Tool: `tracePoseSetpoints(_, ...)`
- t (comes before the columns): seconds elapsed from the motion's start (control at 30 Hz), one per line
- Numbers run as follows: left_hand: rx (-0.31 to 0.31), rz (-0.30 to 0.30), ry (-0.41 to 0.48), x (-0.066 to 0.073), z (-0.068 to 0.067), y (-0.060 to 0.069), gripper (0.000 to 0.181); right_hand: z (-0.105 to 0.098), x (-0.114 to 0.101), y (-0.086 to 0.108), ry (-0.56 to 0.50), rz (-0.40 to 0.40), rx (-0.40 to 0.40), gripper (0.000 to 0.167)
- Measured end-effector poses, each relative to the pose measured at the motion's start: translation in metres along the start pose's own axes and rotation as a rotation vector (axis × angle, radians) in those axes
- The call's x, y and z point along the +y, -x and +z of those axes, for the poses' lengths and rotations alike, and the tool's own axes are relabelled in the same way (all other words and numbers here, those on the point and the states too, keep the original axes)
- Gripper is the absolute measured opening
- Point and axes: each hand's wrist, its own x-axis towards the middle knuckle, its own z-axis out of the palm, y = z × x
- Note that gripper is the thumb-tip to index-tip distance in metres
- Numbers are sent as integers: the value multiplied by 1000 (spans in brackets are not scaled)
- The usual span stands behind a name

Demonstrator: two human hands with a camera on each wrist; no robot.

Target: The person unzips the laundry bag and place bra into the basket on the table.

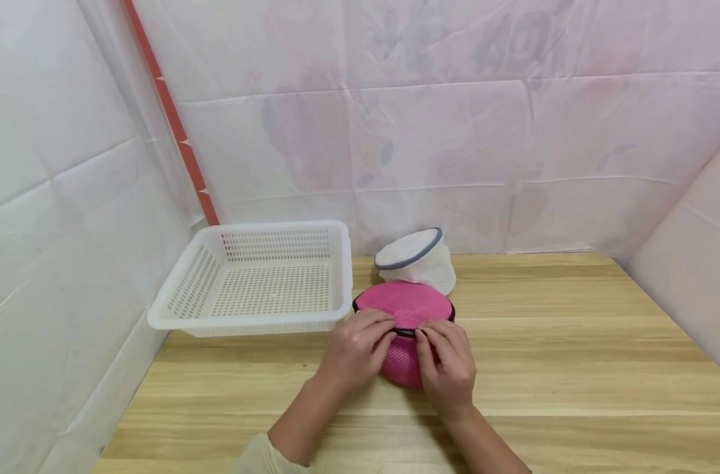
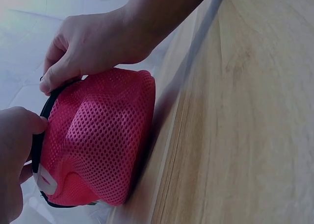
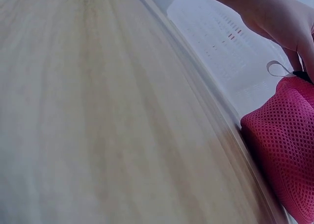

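Note:
A pink mesh laundry bag (image 1: 409,304) with black edging stands on the wooden table. In the head view, my left hand (image 1: 357,345) pinches the black zipper edge (image 1: 405,332) on the bag's near side. A short way to the right, my right hand (image 1: 449,365) pinches the same edge. The left wrist view shows the bag's mesh wall (image 2: 98,131) from close by, with a pale tab (image 2: 45,180) near its rim. A thin light loop (image 3: 277,68) sticks out by the left hand in the right wrist view. The fingertips partly hide the zipper.
Left of the bag stands a white plastic basket (image 1: 253,322) with slotted walls. Just behind the pink bag, a white mesh bag (image 1: 437,268) with a grey-blue rim leans tilted. Pale cloth sheets (image 1: 431,145) hang behind the table (image 1: 573,368) and at its sides.

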Motion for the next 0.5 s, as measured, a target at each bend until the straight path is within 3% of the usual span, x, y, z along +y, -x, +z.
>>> tracePoseSetpoints(0.5,-15,60,-6,10,4,0,20,1,-6,-7,-57,-43,-19,29)
